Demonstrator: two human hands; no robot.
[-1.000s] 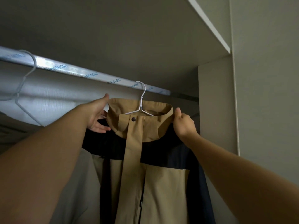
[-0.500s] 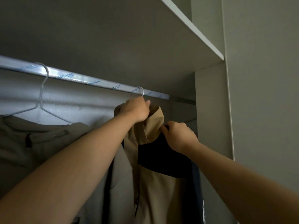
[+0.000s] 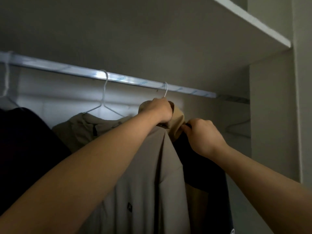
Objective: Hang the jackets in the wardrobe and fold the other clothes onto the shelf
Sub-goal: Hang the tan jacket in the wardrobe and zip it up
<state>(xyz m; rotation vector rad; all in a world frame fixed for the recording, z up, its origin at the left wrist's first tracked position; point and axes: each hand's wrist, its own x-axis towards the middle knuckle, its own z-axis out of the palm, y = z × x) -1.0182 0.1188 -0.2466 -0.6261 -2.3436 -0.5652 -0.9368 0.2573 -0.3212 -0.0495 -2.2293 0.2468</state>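
Since half a second ago your hands have hardly shifted, but the grey jacket [image 3: 148, 174] has come in close, its shoulder now lying under your left forearm and in front of the tan jacket [image 3: 177, 125]. Your left hand [image 3: 161, 109] is curled over the top of the tan collar, fingers wrapped round the cloth. Your right hand [image 3: 202, 135], just right of those fingers, pinches the collar's lower edge between thumb and fingertips, with the dark panel hanging below it.

Straight above your left knuckles the hook [image 3: 166, 90] sits over the rail [image 3: 135, 80], so this jacket looks hung and you seem to be only squaring the collar. Left of your fingers the grey jacket hangs from its own hanger [image 3: 104, 98], and further left a black garment [image 3: 25, 141] hangs too. Beyond your right fingers a spare hanger [image 3: 239, 127] shows against the back wall.

Hanging looks close to finished: let go once the collar sits straight. Of the folding nothing can be judged, since only the underside of the shelf [image 3: 185, 39] above your hands is in view and no loose clothes show
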